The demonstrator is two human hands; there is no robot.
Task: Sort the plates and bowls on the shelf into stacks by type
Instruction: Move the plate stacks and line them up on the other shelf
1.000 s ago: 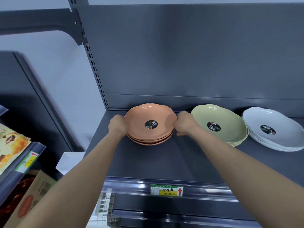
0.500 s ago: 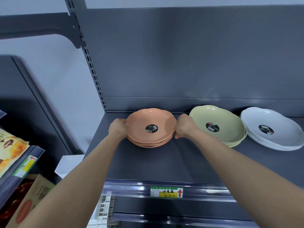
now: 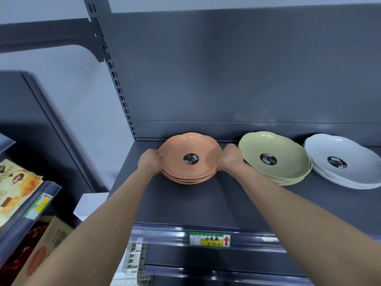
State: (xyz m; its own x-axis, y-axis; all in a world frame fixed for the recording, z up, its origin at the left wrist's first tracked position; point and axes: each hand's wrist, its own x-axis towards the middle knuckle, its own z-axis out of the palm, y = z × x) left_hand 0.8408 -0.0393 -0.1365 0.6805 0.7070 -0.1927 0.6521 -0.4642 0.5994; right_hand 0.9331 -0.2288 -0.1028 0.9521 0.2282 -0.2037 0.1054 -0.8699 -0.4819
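**A:** Where are the hands?

**B:** The left hand (image 3: 149,162) grips the left rim of the stack of glossy orange scalloped bowls (image 3: 179,147), fingers curled round it. The right hand (image 3: 229,159) clasps the opposite rim.

**A:** And the stack itself?

**B:** It is at the left end of the dark grey metal shelf (image 3: 195,203), near the back panel. The bowls are open side up, and being round they have no long axis. To its right are a stack of pale yellow-green bowls (image 3: 288,172), then a stack of white bowls (image 3: 354,153), also open side up.

**A:** Any writing?

**B:** A round black sticker (image 3: 191,159) sits in the top orange bowl, its print too small to read. On the shelf edge, a green and yellow price tag (image 3: 209,239) has handwritten characters and a red arrow pointing up.
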